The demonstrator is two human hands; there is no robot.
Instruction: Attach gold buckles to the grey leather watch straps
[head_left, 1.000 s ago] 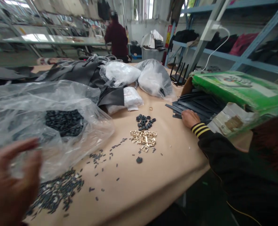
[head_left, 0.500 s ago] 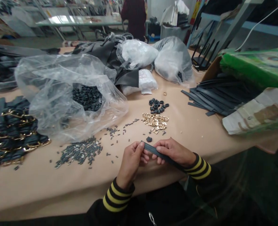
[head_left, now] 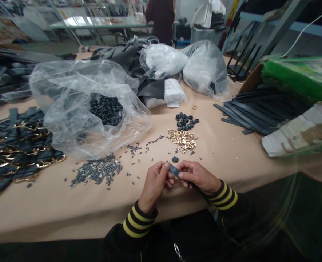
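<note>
Item, one strap [head_left: 174, 170]: dark blue-grey, flat and narrow, smooth-faced with a faint sheen. I have it above the near edge of the brown-covered table [head_left: 226, 163], a short stretch showing between my hands; the remainder is largely hidden by the right one.

Item, left hand [head_left: 154, 183]: thumb and fingers pinching the strap at its visible end.

Item, right hand [head_left: 200, 176]: thumb on top, fingers curled beneath, gripping the strap farther along.

Item, one dark bundle [head_left: 175, 159], small, lying just beyond my fingertips; its exact form is too small to tell.

Item, gold-coloured metal buckles [head_left: 183, 139], heaped beyond it, with dark loops [head_left: 187, 122] behind them and a lone gold buckle [head_left: 194, 107] farther back.

Item, small dark pieces [head_left: 96, 170], piled and scattered to my left, near a clear plastic bag [head_left: 65, 80] holding more dark parts [head_left: 106, 110].

Item, dark pieces with gold hardware [head_left: 19, 145], heaped at far left.

Item, loose dark strips [head_left: 261, 109], fanned out at right, partly under a green-topped box [head_left: 299, 78].
</note>
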